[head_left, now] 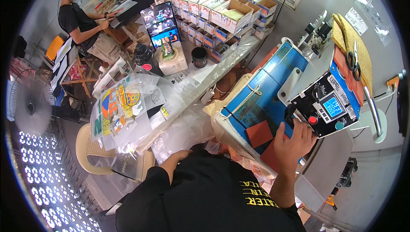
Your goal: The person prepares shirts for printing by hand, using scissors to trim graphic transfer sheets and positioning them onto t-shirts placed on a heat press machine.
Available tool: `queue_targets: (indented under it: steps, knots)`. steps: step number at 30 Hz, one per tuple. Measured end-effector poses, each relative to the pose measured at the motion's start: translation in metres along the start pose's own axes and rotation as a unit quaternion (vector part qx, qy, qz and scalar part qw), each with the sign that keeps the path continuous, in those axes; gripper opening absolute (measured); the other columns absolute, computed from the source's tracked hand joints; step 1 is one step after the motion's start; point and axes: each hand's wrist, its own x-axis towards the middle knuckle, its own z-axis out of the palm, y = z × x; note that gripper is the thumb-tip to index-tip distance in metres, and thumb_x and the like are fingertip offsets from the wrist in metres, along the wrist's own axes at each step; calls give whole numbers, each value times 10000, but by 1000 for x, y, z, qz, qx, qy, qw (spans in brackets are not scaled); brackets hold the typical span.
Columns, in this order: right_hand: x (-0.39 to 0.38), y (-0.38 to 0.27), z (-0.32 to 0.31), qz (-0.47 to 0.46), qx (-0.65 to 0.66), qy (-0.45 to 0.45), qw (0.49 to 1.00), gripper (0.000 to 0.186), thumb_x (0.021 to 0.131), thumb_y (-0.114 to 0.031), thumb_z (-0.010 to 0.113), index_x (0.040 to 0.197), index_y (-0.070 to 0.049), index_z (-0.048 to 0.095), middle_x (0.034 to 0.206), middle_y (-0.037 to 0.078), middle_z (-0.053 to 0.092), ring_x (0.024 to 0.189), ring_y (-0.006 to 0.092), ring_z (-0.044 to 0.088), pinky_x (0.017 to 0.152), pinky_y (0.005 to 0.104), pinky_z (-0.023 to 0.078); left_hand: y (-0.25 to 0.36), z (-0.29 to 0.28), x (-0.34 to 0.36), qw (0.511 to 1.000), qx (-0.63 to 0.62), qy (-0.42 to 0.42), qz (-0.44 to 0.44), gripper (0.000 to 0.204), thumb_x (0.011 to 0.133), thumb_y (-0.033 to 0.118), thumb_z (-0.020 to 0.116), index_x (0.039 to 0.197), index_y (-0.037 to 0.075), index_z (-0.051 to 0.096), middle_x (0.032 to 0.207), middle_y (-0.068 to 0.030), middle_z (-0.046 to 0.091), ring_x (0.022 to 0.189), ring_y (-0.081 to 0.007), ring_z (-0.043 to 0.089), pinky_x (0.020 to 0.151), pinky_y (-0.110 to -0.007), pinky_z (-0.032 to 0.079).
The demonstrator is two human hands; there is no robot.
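Observation:
My right hand (294, 142) is at the lower left of the heat press's black control box (320, 99), fingers curled by a dark handle (289, 114); what they grip is hidden. The box has a lit blue display, a red button and a teal one. Below, red pads (259, 133) lie on the press's blue base (256, 104). Yellow pads (364, 70) and black-handled scissors (353, 61) rest on the upper part. My left hand (183, 154) is low by my black shirt, its fingers mostly hidden.
A long table (213, 78) holds stacked boxes (222, 14), a phone (160, 23), dark containers and printed transparent sheets (128, 108). A person (79, 23) sits working at back left. A plastic chair (87, 159) and fan (30, 108) stand left.

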Motion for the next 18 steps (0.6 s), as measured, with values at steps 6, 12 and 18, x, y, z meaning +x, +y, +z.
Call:
queue_targets:
  steps: [6, 12, 18]
  knots:
    - [0, 1, 2, -1, -14, 8, 1000, 299, 750, -216, 729, 984, -65, 620, 864, 110, 603, 822, 311, 592, 740, 437, 390, 59, 2, -50, 995, -61, 11, -74, 630, 973, 509, 509, 1320, -9, 597, 1371, -175, 575, 1249, -296, 535, 1062, -413, 384]
    - [3, -1, 1, 7, 4, 3, 1000, 298, 749, -213, 728, 984, -68, 616, 867, 107, 605, 820, 308, 590, 746, 437, 382, -49, -9, 37, 992, -91, 18, -90, 577, 1007, 499, 482, 1263, 5, 635, 1217, -127, 665, 1051, -229, 633, 980, -351, 462]
    - [2, -2, 2, -3, -24, 17, 1000, 279, 747, -200, 725, 968, -75, 610, 846, 99, 590, 809, 301, 585, 733, 429, 375, -23, -4, -24, 986, -153, -50, 39, 584, 1010, 504, 479, 1283, 7, 620, 1214, -126, 662, 1066, -220, 624, 980, -338, 463]
